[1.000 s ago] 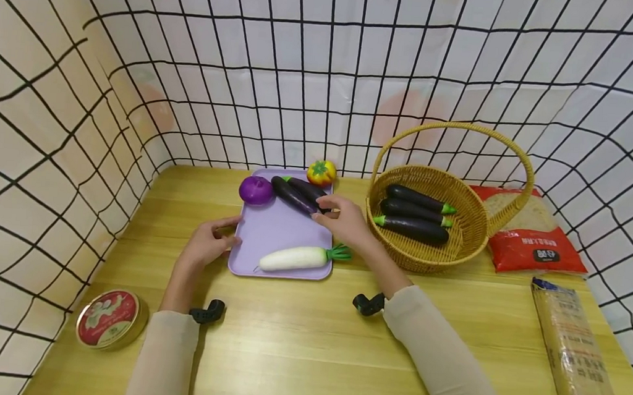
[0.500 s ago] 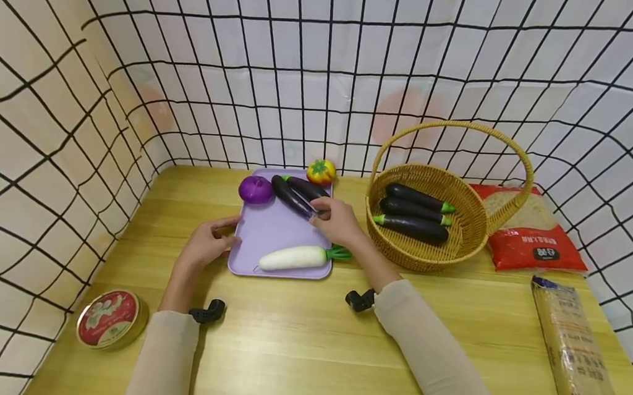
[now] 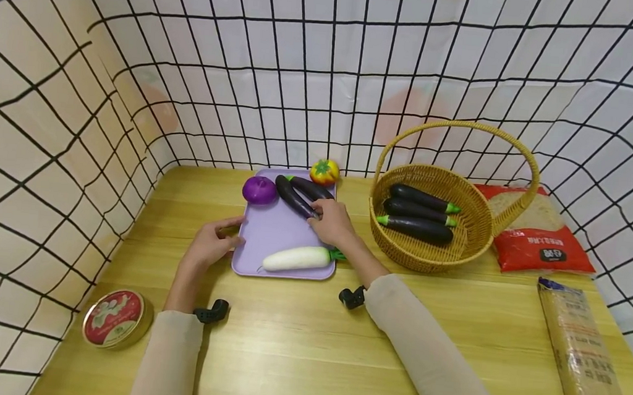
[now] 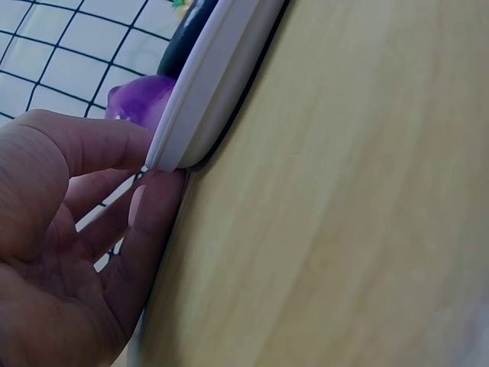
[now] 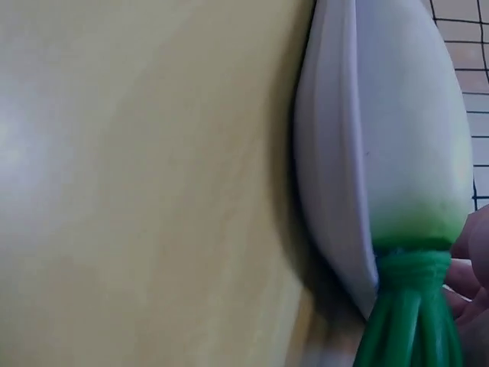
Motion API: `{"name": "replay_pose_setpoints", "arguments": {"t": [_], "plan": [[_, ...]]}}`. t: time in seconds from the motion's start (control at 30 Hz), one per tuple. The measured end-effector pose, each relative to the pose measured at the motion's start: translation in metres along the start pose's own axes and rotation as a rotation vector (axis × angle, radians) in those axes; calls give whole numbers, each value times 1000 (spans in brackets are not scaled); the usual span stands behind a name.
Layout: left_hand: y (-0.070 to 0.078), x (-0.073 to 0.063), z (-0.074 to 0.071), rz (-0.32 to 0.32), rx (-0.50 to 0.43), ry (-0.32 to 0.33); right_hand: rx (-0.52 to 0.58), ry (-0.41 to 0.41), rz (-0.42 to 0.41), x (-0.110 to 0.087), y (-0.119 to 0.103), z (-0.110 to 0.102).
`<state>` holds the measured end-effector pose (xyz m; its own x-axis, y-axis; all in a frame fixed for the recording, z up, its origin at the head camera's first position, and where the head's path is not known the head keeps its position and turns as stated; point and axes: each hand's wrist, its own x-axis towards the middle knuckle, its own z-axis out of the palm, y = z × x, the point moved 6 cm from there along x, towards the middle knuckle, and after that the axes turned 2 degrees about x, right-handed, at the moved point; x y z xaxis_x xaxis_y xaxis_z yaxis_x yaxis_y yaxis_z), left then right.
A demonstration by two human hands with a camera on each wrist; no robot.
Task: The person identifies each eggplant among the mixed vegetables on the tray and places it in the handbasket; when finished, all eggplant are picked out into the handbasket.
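A lilac tray (image 3: 269,231) lies on the wooden table; my left hand (image 3: 211,243) pinches its left rim, with fingers above and below the edge in the left wrist view. My right hand (image 3: 334,222) holds the lower end of a dark eggplant (image 3: 294,199) on the tray. Behind that one lies a second eggplant (image 3: 313,189). A purple onion-shaped vegetable (image 3: 259,190) sits at the tray's back left corner, a yellow-red pepper (image 3: 325,171) at the back right. Along the front lies a white radish (image 3: 297,258); its green leaves (image 5: 412,313) reach past the rim.
Right of the tray stands a wicker basket (image 3: 471,253) with a tall handle, holding three eggplants (image 3: 417,229). A red bag (image 3: 542,240) and a long noodle packet (image 3: 588,361) lie farther right. A round tin (image 3: 116,318) is at the left. Black wire grid (image 3: 352,95) surrounds the table.
My right hand has moved a little left, along the front eggplant's end, and its fingers have drawn closer together. My left hand has stayed on the tray rim. The head view has shifted slightly.
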<state>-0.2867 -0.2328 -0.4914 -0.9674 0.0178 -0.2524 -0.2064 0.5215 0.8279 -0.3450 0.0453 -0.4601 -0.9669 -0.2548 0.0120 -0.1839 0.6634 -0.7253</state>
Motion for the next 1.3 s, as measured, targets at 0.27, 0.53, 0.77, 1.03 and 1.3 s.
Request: {"name": "replay_pose_setpoints", "arguments": {"t": [0.27, 0.53, 0.77, 1.03, 1.3], "plan": [[2, -1, 2, 4, -20, -15, 73, 51, 8, -14, 4, -12], [1, -2, 2, -5, -10, -18, 111, 55, -80, -34, -4, -33], [2, -2, 2, -1, -4, -12, 134, 53, -117, -61, -3, -68], [1, -2, 2, -12, 7, -4, 89, 42, -142, -90, 16, -109], [1, -2, 2, -12, 4, -5, 56, 23, -117, -114, 50, -148]]}}
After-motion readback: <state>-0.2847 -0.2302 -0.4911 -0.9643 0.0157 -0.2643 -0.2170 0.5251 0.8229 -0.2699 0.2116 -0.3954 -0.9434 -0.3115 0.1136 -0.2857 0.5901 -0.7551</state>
